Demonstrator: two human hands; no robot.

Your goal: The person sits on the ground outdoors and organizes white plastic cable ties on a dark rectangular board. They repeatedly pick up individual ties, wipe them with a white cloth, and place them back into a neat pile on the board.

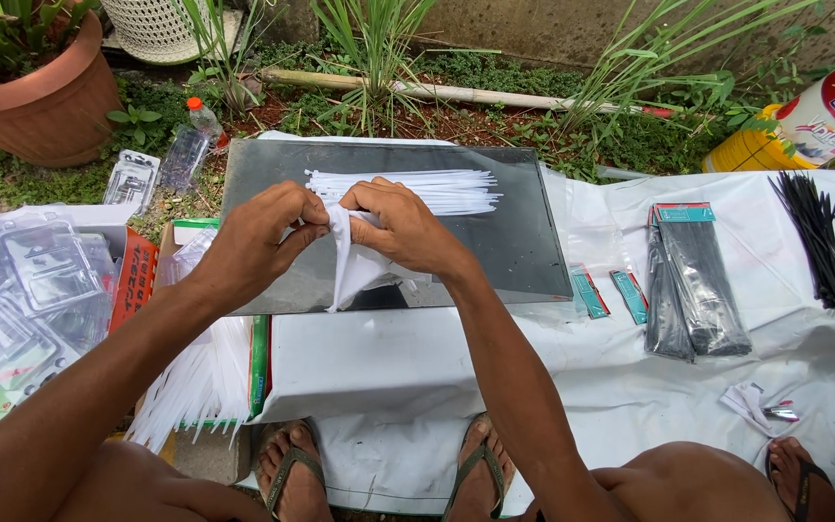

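Around me lay clutter: packs of black cable ties [693,280] at three o'clock, loose black ties [817,242] fanned beyond them, clear plastic blister shells [31,290] at nine o'clock, a terracotta pot [45,106] at ten o'clock, and an empty plastic bottle [188,145] on the grass. A spread of white ties [195,382] spilled from a box at seven o'clock. Nothing stood between my hands and the work.

Both forearms reached forward from my knees and met over the dark glossy board [524,242]. My left hand [263,237] and right hand [398,227] were pinched together, knuckles nearly touching, on a bundle of white cable ties [350,261] that hung down crumpled from my fingers. More thin, straight, smooth white cable ties [427,190] lay flat on the board at twelve o'clock, just beyond my hands.
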